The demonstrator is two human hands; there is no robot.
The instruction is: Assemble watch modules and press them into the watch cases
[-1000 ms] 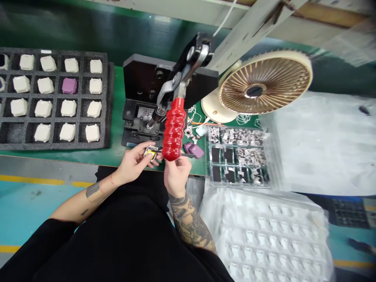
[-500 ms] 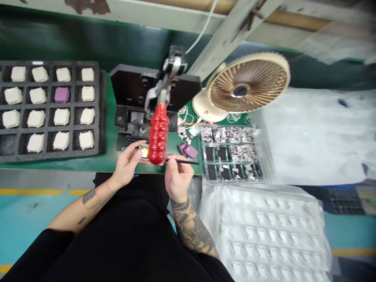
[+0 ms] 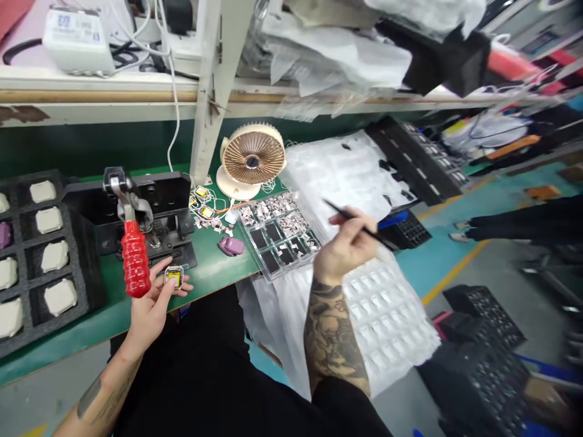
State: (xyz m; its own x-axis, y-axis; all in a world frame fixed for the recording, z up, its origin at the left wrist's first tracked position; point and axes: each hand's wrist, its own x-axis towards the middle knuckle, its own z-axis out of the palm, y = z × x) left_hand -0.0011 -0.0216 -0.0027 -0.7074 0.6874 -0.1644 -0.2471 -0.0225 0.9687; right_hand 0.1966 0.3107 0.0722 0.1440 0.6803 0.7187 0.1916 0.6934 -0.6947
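My left hand point(image 3: 152, 306) is closed on a small square watch-like case point(image 3: 173, 277), its thumb over the yellow part inside the silvery rim. Just left of that hand rises the red ribbed handle point(image 3: 135, 261) of a toggle clamp press point(image 3: 155, 233). Out to the right, my right hand point(image 3: 347, 247) grips a slim black pointed tool point(image 3: 337, 210), perhaps tweezers, with its tip toward the upper left. That hand is above the white blister trays point(image 3: 378, 303), near a clear compartment box point(image 3: 268, 276) of small parts.
A black foam tray point(image 3: 73, 255) of off-white cases stands at the left. Purple cases point(image 3: 232, 245) lie on the green bench point(image 3: 214, 276). Behind them are loose wired parts point(image 3: 206, 212) and a cream desk fan point(image 3: 253, 159). White sheeting point(image 3: 346, 176) covers the bench's right side.
The view has swung right. My right hand has moved away from the case, rightward past the parts box, with the black tool still in it. My left hand keeps the case near the press.
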